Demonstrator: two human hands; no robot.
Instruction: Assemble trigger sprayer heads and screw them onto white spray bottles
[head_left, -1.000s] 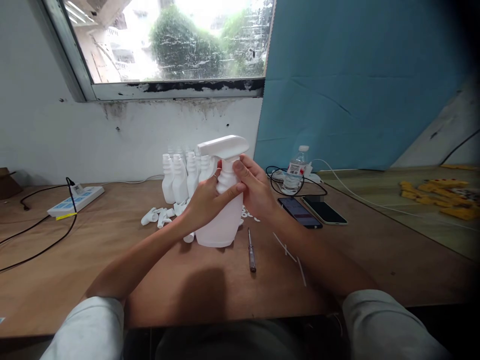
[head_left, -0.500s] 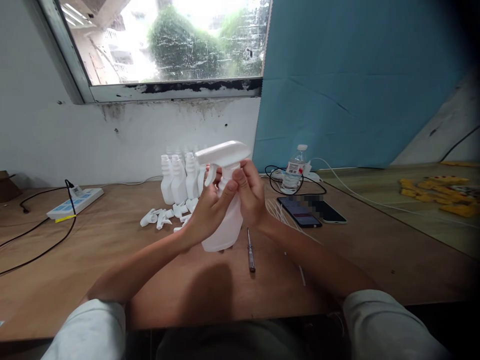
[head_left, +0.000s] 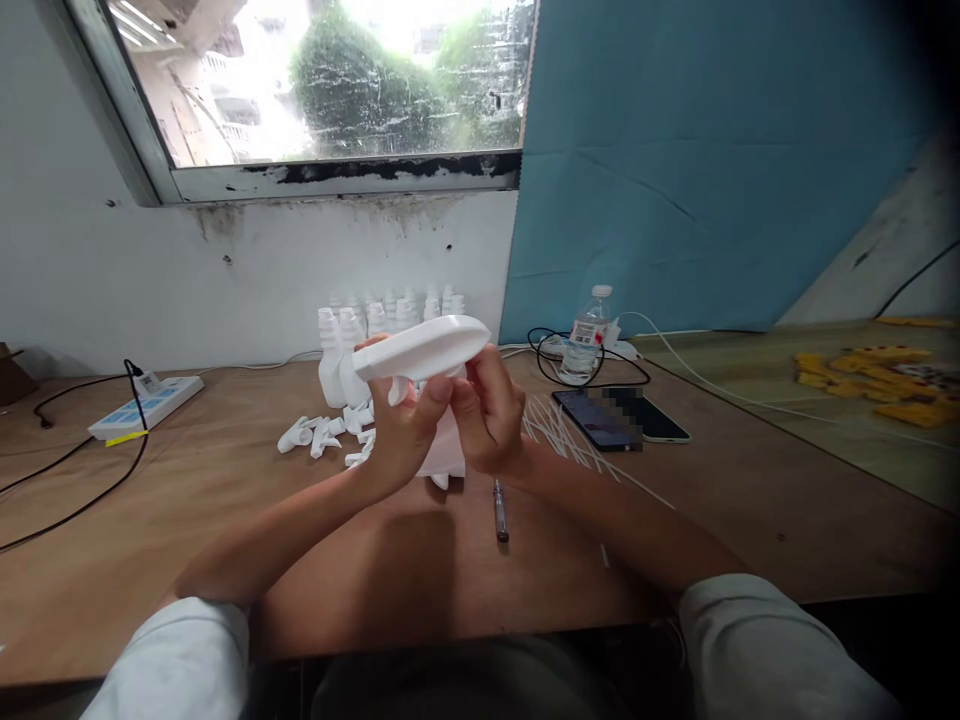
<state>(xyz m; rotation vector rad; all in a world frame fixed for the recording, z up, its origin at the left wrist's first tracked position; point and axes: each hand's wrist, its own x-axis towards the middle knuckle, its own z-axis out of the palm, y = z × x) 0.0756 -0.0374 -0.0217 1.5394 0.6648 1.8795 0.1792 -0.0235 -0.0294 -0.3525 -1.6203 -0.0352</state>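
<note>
Between my hands is a white spray bottle (head_left: 444, 455), raised over the table with its trigger head (head_left: 427, 348) tilted toward me. My left hand (head_left: 401, 435) wraps round the bottle just below the head, its thumb near the neck. On the other side, my right hand (head_left: 491, 410) pinches at the neck with thumb and fingers. Both hands cover the neck and much of the bottle body. Below them a screwdriver (head_left: 501, 512) lies on the table. Several loose white trigger heads (head_left: 324, 435) lie left of my left hand.
Several white bottles without heads (head_left: 330, 360) stand by the wall. To the right are a water bottle (head_left: 586, 335), two phones (head_left: 592, 418), thin white tubes (head_left: 559, 440) and cables. A power strip (head_left: 150, 408) lies at the left. A wall with a window (head_left: 337, 90) borders the back.
The spray bottle has tipped, so the top of its head faces me more and its base sits farther back. Both hands have lowered slightly and turned with it.
</note>
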